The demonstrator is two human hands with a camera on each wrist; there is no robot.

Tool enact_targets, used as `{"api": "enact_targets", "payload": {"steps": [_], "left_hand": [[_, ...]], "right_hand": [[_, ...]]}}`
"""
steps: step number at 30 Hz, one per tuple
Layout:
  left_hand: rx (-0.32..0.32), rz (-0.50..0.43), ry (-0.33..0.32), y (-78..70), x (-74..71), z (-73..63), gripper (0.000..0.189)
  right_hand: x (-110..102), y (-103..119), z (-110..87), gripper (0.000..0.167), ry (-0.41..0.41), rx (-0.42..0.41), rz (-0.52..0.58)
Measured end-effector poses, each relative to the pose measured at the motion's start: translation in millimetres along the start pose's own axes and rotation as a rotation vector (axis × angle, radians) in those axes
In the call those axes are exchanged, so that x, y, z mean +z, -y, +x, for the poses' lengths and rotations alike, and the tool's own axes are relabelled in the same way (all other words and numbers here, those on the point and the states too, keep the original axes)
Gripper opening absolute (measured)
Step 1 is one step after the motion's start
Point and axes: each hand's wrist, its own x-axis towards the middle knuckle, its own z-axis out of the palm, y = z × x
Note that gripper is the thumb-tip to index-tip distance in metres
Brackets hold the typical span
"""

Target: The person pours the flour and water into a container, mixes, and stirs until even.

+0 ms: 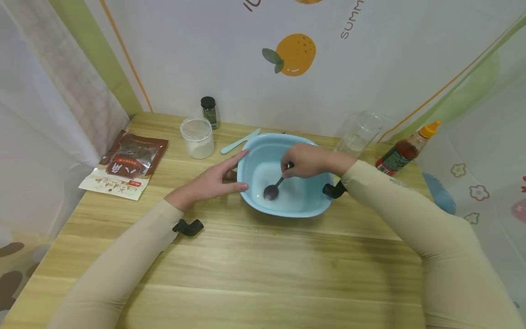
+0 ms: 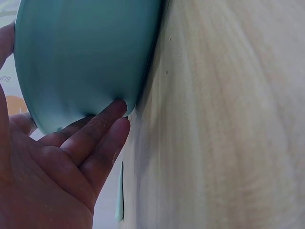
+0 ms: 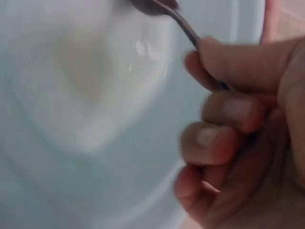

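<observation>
A light blue basin [image 1: 283, 214] stands on the wooden table with whitish, cloudy liquid [image 1: 279, 171] in its bottom. My left hand [image 1: 211, 183] touches the basin's left end, thumb and index finger spread along the rim. In the left wrist view, its other fingers [image 2: 97, 131] lie fairly straight against the basin's outer wall [image 2: 86, 57]. Above the basin, my right hand [image 1: 302, 161] grips the handle of a dark metal spoon [image 1: 271, 192], whose bowl is down at the liquid. The right wrist view shows the thumb and curled fingers pinching that handle [image 3: 183, 25].
Behind the basin's left end lies a pale green spatula-like utensil [image 1: 240, 141]. A jar of white powder [image 1: 198, 139] and a black-capped herb jar [image 1: 209, 112] stand farther left. A brown-and-white food packet [image 1: 131, 162] lies far left. Right: a clear glass [image 1: 359, 132] and a red sauce bottle [image 1: 400, 153].
</observation>
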Motion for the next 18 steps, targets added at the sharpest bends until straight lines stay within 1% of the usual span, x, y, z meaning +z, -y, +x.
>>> {"api": "enact_targets", "payload": {"steps": [2, 4, 7, 10, 12, 15, 18], "left_hand": [[-0.001, 0.0, 0.001, 0.1, -0.2, -0.2, 0.1], [-0.001, -0.002, 0.001, 0.1, -0.4, -0.4, 0.101], [-0.002, 0.0, 0.0, 0.4, -0.8, -0.4, 0.1], [-0.001, 0.005, -0.001, 0.8, -1.0, -0.3, 0.1], [0.001, 0.007, -0.002, 1.2, -0.9, 0.2, 0.1], [0.005, 0.001, 0.001, 1.8, -0.6, 0.4, 0.1], [0.006, -0.001, 0.001, 2.1, 0.0, 1.0, 0.1]], "right_hand": [[-2.9, -7.2, -5.1, 0.016, 0.041, 0.009, -0.006], [-7.1, -14.5, -9.9, 0.016, 0.07, 0.034, -0.014], [-14.3, -24.4, -15.2, 0.017, 0.074, 0.094, -0.053], [-21.6, -31.1, -18.1, 0.019, 0.039, 0.159, -0.121], [-25.1, -34.0, -18.3, 0.02, -0.002, 0.197, -0.161], [-26.7, -35.8, -15.6, 0.021, -0.064, 0.24, -0.164], [-24.6, -34.5, -10.1, 0.022, -0.112, 0.266, -0.138]]}}
